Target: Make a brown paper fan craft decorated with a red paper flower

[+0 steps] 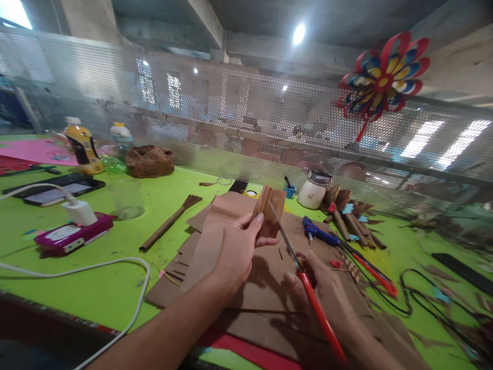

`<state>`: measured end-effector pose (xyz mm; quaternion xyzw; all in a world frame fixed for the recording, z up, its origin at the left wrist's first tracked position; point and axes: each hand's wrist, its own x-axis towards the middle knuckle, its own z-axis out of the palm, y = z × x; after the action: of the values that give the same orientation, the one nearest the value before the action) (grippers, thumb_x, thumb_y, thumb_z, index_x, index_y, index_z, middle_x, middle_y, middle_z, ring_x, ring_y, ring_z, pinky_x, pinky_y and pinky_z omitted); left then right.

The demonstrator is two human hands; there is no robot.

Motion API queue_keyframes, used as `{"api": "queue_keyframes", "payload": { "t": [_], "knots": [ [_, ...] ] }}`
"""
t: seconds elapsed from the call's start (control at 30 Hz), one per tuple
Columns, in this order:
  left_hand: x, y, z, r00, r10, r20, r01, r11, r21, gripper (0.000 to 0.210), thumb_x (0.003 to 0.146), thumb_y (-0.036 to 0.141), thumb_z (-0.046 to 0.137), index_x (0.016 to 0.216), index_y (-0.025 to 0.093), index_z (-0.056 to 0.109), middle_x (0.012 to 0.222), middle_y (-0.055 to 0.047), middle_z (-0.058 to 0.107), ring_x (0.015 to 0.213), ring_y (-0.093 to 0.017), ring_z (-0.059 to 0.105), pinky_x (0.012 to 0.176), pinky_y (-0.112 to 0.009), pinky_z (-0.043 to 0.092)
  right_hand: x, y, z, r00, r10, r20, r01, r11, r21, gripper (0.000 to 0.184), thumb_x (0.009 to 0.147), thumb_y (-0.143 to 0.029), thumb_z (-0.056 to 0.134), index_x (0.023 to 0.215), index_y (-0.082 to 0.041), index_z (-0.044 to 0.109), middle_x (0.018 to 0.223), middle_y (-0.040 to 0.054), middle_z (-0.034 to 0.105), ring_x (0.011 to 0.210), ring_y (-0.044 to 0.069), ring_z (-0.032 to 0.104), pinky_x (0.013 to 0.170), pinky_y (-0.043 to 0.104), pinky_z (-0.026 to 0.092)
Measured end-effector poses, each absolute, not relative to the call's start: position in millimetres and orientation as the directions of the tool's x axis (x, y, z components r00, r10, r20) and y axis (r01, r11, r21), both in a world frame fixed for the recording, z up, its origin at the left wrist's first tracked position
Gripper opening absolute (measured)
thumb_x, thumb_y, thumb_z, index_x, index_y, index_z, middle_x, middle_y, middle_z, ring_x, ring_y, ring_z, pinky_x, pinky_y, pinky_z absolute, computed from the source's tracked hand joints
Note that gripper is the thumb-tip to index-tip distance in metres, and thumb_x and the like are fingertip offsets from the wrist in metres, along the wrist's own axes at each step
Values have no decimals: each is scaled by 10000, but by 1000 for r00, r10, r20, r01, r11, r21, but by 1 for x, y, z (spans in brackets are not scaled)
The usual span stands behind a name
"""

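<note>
My left hand (241,249) pinches a folded piece of brown cardboard (271,208) between thumb and fingers, holding it up above the work surface. In my right hand (323,280) is a pair of scissors (314,303) with red-orange handles. Their blades point up and to the left, with the tips at the cardboard piece. Whether the blades have it between them I cannot tell. Below both hands lie flat brown cardboard sheets (215,257), one with several slits along its left edge.
Left on the green table stand a purple power strip (73,234), a clear cup (127,200) and a rolled cardboard stick (169,223). To the right are a blue glue gun (321,231), a white jar (314,190), cardboard rolls (352,221) and black cables (404,288). A perforated metal screen (239,118) rises behind.
</note>
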<state>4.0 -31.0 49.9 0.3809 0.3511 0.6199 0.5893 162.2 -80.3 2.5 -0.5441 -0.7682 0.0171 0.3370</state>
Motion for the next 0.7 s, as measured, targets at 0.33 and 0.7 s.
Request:
{"api": "queue_keyframes", "payload": {
  "t": [0.33,0.7],
  "knots": [
    [3,-32,51,7,999,51,-451,-42,891,215,775,214,551,928,130,677,887,-74,669,714,-144,620,556,-233,545,163,-80,0,-163,846,507,822,401,-405,299,812,-429,484,954,-172,538,640,4,576,509,130,505,458,214,375],
    [1,-30,50,23,999,45,-481,-28,876,238,770,243,554,930,119,679,820,-84,669,641,-141,612,512,-247,543,170,-78,-10,-163,826,540,809,425,-407,265,784,-399,535,928,-178,563,568,-31,516,470,111,446,448,198,349]
  ]
}}
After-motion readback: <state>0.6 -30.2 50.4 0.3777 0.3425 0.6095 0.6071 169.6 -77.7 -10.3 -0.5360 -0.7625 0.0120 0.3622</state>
